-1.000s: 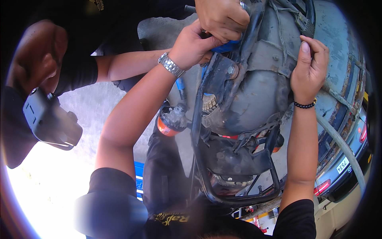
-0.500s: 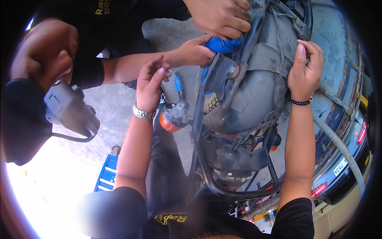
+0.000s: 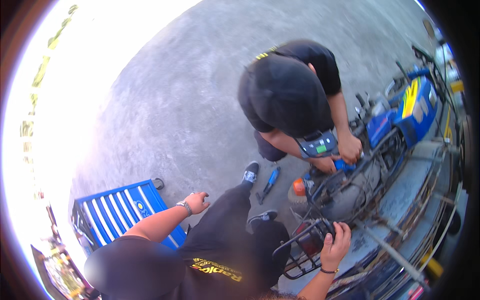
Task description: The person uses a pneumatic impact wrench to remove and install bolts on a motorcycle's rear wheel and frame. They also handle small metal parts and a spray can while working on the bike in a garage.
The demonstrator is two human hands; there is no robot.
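Note:
My left hand point(image 3: 196, 202), with a metal watch above it, hangs over the floor to the right of a blue tool cabinet point(image 3: 155, 200). It holds nothing, and its fingers are apart. My right hand point(image 3: 335, 247), wearing a dark beaded bracelet, is beside the black rear rack point(image 3: 305, 235) of a motorcycle point(image 3: 350, 200). Its thumb and fingers are spread; whether they touch the rack cannot be made out. Across the motorcycle a person in a dark cap point(image 3: 285, 92) bends down, both hands on a blue object point(image 3: 344, 165) at the frame.
A blue-handled tool point(image 3: 270, 184) lies on the concrete floor point(image 3: 175, 110) by my shoes. An orange lamp point(image 3: 299, 187) juts from the motorcycle's rear. Blue bodywork point(image 3: 417, 107) covers its front. A weathered slatted platform point(image 3: 400, 200) with metal bars runs along the right side.
My view has swung back and wider, bringing the whole motorcycle and cabinet into sight. My hands now sit lower, the right one near the rear rack. The other person stays on the blue object.

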